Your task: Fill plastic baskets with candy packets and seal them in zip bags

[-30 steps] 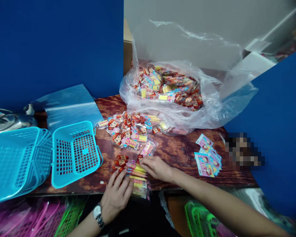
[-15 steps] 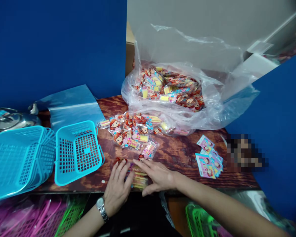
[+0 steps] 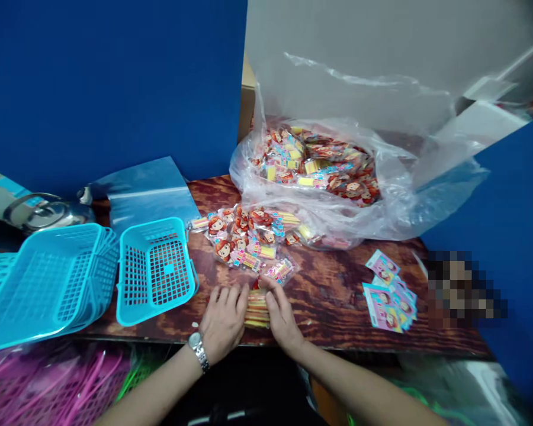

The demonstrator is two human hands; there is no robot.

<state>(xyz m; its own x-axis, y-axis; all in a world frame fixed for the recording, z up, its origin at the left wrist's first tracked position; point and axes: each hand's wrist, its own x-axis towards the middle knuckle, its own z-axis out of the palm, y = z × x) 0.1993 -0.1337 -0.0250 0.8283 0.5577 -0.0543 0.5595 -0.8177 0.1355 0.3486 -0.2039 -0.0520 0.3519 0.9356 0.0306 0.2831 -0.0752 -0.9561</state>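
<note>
At the front edge of the table, a small stack of stick packets (image 3: 257, 309) with yellow sticks showing lies between my hands. My left hand (image 3: 224, 313), with a metal watch on the wrist, covers the stack's left end, fingers bent over it. My right hand (image 3: 285, 318) grips the right end, thumb along the near side. Part of the stack is hidden under my fingers. Just beyond are loose packets (image 3: 242, 236) printed with a red-haired cartoon girl. A large clear plastic bag (image 3: 395, 195) behind them holds many more such packets.
A blue basket (image 3: 121, 290) stands left of my hands, beside a pile of nested blue baskets (image 3: 48, 284). Behind them are a metal kettle (image 3: 48, 214) and a blue plastic sheet (image 3: 153, 192). Printed cards (image 3: 388, 296) lie at right. Pink baskets (image 3: 62, 384) sit below the table.
My right hand has drawn back from over the packets to their right end, and its fingers have closed in. My left hand has bent its fingers around the left end. The view has shifted slightly.
</note>
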